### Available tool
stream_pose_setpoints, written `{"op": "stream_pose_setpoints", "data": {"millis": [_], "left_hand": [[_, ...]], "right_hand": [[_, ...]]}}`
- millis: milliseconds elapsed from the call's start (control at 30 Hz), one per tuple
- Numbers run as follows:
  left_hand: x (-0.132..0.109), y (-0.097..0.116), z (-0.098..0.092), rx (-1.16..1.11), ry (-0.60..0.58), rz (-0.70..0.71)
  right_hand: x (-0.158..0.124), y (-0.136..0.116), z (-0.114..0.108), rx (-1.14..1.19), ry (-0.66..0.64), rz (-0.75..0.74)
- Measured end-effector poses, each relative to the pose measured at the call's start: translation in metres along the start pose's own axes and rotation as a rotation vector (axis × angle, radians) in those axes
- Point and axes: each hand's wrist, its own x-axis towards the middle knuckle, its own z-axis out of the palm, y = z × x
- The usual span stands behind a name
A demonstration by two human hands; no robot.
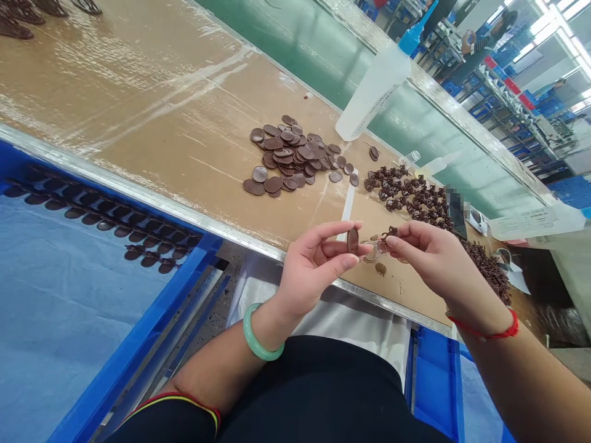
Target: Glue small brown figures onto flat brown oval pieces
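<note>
My left hand [318, 264] pinches a small brown oval disc [353, 241] between thumb and forefinger. My right hand [438, 264] holds a small brown moulded runner piece [388, 237] in its fingertips, close to the disc. Its exact shape is partly hidden by my fingers. One loose disc [380, 269] lies on the brown table surface [161, 104] just below my hands. Farther off sits a pile of similar dark brown discs [289, 154]. To its right spreads a heap of dark brown moulded pieces [410, 194].
A blue crate [92, 295] with a pale blue lining stands left of the table's steel edge [184, 209], and rows of dark parts [106, 215] lie in it. A plastic squeeze bottle [373, 92] lies at the back. A co-worker [480, 49] stands among blue-binned shelves beyond.
</note>
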Motion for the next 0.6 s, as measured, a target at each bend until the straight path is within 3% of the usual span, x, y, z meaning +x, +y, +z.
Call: {"op": "stream_pose_setpoints", "data": {"millis": [600], "left_hand": [[-0.0021, 0.0021, 0.0021, -0.023, 0.013, -0.021]], "right_hand": [[0.0008, 0.0020, -0.0042, -0.041, -0.029, -0.005]]}}
